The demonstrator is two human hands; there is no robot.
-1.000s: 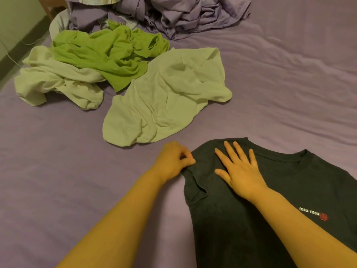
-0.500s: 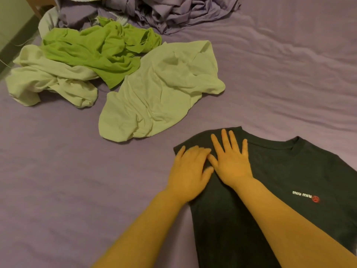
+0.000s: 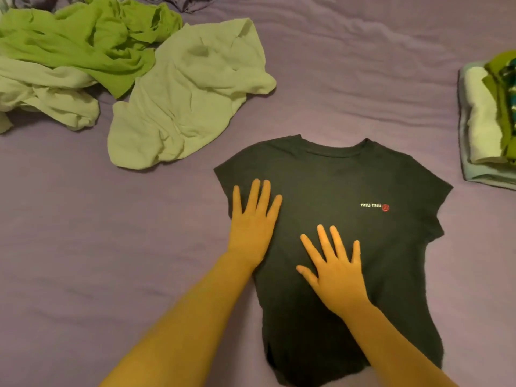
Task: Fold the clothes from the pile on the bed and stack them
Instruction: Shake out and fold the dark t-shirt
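Observation:
A dark T-shirt [image 3: 363, 247] with a small white and red chest logo lies spread flat, front up, on the purple bed sheet [image 3: 83, 247]. My left hand [image 3: 252, 222] rests flat, fingers apart, on the shirt's left sleeve edge. My right hand [image 3: 333, 268] presses flat on the middle of the shirt, fingers spread. Neither hand grips any cloth. The unfolded pile sits at the top left: a pale green garment [image 3: 190, 93], a bright green one [image 3: 83, 46] and another pale one [image 3: 44, 96].
A stack of folded clothes [image 3: 485, 127], white, green and light blue, stands at the right edge of the view. Crumpled purple bedding shows at the very top. Bare sheet stretches to the left of the shirt and between the shirt and the stack.
My left hand let go of the sleeve and laid itself flat. Both hands slid down the shirt, smoothing it. The view shifted right, bringing the folded stack into sight.

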